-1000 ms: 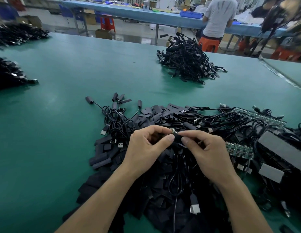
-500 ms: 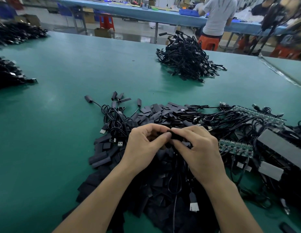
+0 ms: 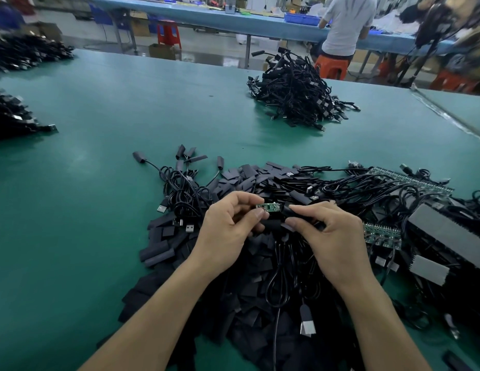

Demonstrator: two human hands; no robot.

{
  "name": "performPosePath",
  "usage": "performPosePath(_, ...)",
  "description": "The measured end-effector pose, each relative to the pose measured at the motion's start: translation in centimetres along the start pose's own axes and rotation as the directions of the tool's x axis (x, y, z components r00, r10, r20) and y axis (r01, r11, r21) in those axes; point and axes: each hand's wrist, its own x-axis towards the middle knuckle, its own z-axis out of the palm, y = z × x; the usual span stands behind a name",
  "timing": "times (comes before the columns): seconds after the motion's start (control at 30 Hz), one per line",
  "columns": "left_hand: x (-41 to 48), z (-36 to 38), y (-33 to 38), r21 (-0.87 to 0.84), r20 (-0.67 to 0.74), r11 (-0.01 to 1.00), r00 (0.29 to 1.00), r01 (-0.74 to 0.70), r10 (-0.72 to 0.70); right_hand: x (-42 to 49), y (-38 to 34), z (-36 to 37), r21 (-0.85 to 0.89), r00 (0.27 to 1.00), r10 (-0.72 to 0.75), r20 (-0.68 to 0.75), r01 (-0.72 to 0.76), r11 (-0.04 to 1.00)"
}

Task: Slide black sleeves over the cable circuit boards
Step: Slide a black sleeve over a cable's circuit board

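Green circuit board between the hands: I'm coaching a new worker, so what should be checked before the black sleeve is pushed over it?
1. The small green circuit board is uncovered: ok.
2. Grip of the left hand on the board's left end: ok.
3. Grip of the right hand on the black tubular sleeve: ok.
4. Sleeve mouth lined up with the board's right end: cannot tell, fingers hide it.
5. The thin black cable hangs free of the pile: cannot tell.

Left hand (image 3: 228, 236) pinches circuit board (image 3: 269, 207); right hand (image 3: 332, 236) pinches black sleeve (image 3: 296, 213) touching it.
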Motion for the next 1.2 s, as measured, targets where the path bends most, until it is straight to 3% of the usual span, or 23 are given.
performPosePath(0.67, 0.08, -0.15, -0.19, 0.054, -0.016, 0.999, 1.000, -0.009, 0.010, -0.13, -0.54, -0.42, -0.007, 0.985, -0.007, 0.170, 0.009, 1.000)
performPosePath(1.03, 0.10, -0.15, -0.03, 0.009, -0.044, 1.000, 0.999, 0.024, -0.024, -0.23, -0.75, -0.24, -0.001, 0.984, 0.000, 0.177, 0.000, 1.000)
performPosePath(1.2, -0.03, -0.23, 0.31, -0.025, -0.011, 0.999, 0.999, 0.044, -0.044, -0.13, -0.69, -0.12, 0.014, 0.997, 0.010, 0.073, -0.011, 1.000)
